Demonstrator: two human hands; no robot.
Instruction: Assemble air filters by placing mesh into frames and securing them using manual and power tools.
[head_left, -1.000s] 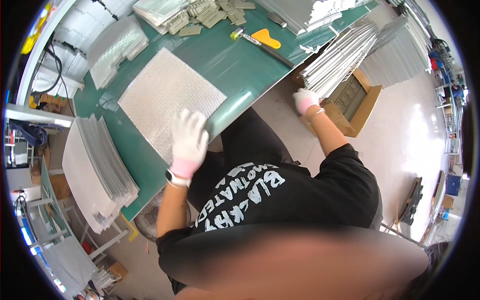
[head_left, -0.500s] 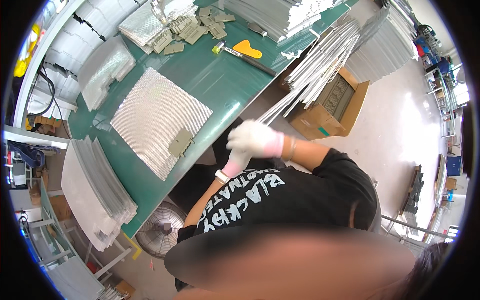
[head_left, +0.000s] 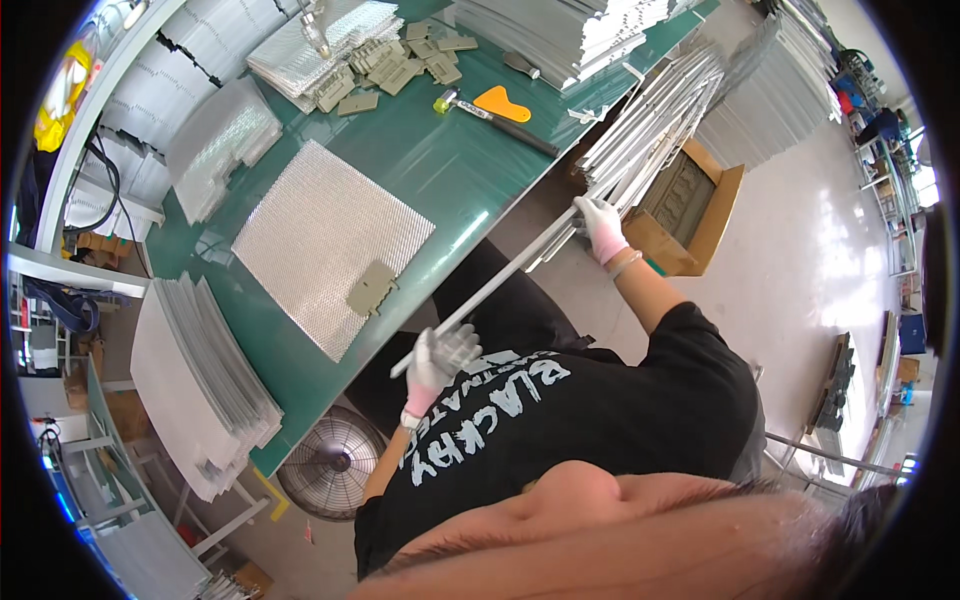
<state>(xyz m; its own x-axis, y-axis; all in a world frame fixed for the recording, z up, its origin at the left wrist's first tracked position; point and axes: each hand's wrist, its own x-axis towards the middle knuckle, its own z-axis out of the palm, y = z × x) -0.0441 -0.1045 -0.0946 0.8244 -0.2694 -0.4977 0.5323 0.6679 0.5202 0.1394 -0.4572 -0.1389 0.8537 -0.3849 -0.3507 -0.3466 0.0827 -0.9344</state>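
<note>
A long, thin light-grey metal strip [head_left: 512, 268] slants across my lap along the front edge of the table. My right hand [head_left: 602, 230], in a white glove with a pink cuff, grips it toward its far right part, beside the bundle of similar strips [head_left: 655, 120]. Near its lower left end my left hand [head_left: 438, 358], gloved the same way, holds it between thumb and fingers, the fingers loosely stretched. On the green table [head_left: 420, 165] lies a silvery mesh panel [head_left: 320, 235]. A grey-green plastic plate [head_left: 371, 289] rests on the panel's near right edge.
A hammer [head_left: 500, 122], an orange scraper [head_left: 502, 103] and a screwdriver [head_left: 520, 65] lie farther back, near loose plastic plates [head_left: 385, 68]. Stacked panels [head_left: 200, 385] stand at the table's left end. An open cardboard box [head_left: 712, 215] sits right, a fan [head_left: 333, 462] below the table.
My hands were close together before my chest. They have moved apart, the right toward the bundle and the left down-left, with the metal strip now stretched between them.
</note>
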